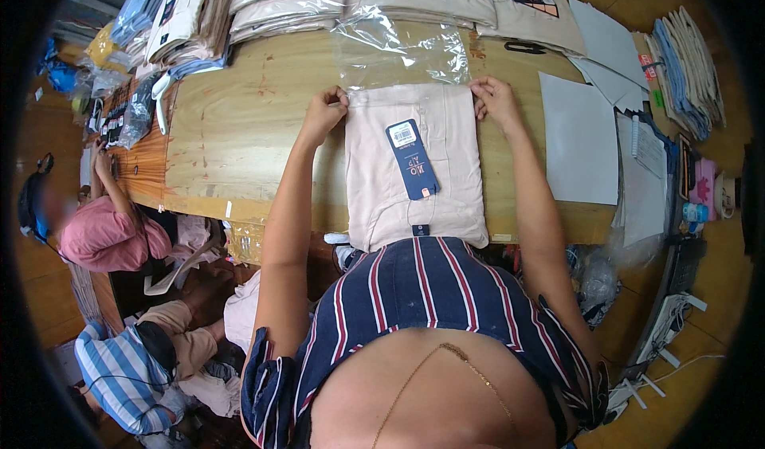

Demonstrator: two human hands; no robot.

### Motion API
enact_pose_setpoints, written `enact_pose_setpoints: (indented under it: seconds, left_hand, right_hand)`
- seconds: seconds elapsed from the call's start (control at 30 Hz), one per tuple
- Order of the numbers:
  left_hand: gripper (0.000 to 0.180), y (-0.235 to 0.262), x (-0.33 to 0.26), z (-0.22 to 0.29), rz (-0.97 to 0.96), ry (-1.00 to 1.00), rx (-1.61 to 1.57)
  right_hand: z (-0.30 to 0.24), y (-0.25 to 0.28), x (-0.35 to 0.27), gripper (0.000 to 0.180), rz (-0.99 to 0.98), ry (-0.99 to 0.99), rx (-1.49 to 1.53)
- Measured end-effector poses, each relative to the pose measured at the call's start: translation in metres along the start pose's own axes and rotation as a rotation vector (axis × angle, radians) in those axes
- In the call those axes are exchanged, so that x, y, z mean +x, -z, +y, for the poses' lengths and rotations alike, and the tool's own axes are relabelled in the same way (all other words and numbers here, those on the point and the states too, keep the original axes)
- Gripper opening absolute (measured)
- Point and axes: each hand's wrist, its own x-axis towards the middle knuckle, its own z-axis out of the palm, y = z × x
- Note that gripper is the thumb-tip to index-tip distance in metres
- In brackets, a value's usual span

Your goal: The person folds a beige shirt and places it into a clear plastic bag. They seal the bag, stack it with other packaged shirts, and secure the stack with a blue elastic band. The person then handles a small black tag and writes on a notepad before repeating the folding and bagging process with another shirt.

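The left hand (323,114) pinches the far-left corner of the folded beige garment (414,166); the right hand (496,100) pinches its far-right corner. The garment lies on the table (239,130), long axis running away from the person. Just beyond its far edge lies a clear plastic bag (402,50); white sheets (578,138) lie right.

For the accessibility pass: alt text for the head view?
Both hands, left hand and right hand, pinch the far corners of a folded beige garment with a blue hang tag, at a clear plastic bag on a wooden table.
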Motion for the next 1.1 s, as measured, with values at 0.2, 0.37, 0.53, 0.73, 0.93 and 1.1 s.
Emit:
enact_pose_setpoints:
  seconds: [0.2, 0.37, 0.53, 0.73, 0.93, 1.1]
  left_hand:
    - [0.013, -0.004, -0.011, -0.001, 0.004, -0.024, -0.028]
    - [0.015, -0.009, -0.048, -0.004, -0.017, 0.047, -0.099]
    - [0.016, -0.012, -0.107, -0.025, -0.019, -0.007, -0.018]
    - [0.016, -0.025, -0.22, -0.052, -0.16, 0.259, 0.012]
    - [0.01, -0.006, -0.219, -0.043, 0.218, 0.22, -0.093]
    - [0.008, -0.025, -0.206, -0.01, 0.125, 0.087, 0.198]
  right_hand:
    - [0.007, 0.003, -0.023, 0.013, -0.079, -0.117, 0.116]
    - [0.0, 0.005, -0.057, 0.015, -0.212, -0.221, 0.077]
    - [0.009, 0.004, -0.113, 0.015, -0.353, -0.228, -0.095]
    - [0.023, 0.007, -0.203, 0.008, -0.619, -0.162, -0.15]
    - [0.012, -0.033, -0.157, 0.01, -0.554, -0.022, -0.118]
    - [-0.008, -0.033, -0.095, 0.018, -0.258, 0.022, 0.049]
